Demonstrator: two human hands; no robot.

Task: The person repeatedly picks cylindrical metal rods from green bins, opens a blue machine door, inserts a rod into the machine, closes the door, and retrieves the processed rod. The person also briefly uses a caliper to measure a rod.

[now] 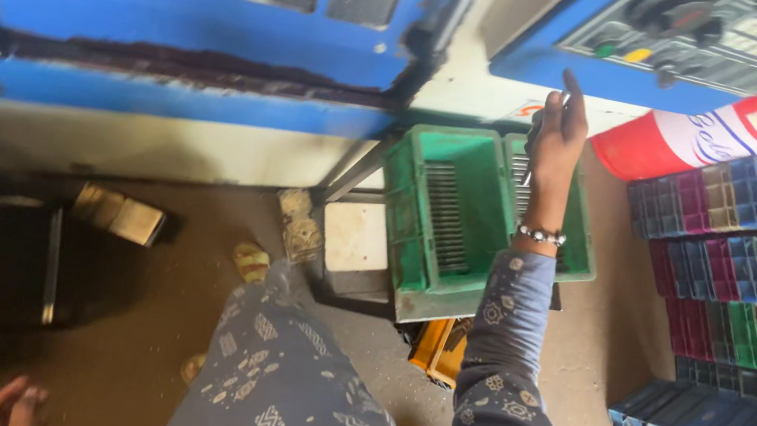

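Right hand (pixel 560 130) raised far, above the green slotted plastic crates (pixel 459 218), fingers closed round a slim dark metal piece (pixel 536 137), long axis near upright. Blue machine control panel (pixel 689 39) just beyond, up and right. Left hand (pixel 14 404) low at near left, loosely curled, holding nothing, well apart.

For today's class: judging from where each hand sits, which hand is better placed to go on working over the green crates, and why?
Probably the right hand: it is raised directly above the green crates, gripping a small dark object too blurred to identify. The left hand hangs low at the frame's bottom edge, far from the crates and apparently empty.
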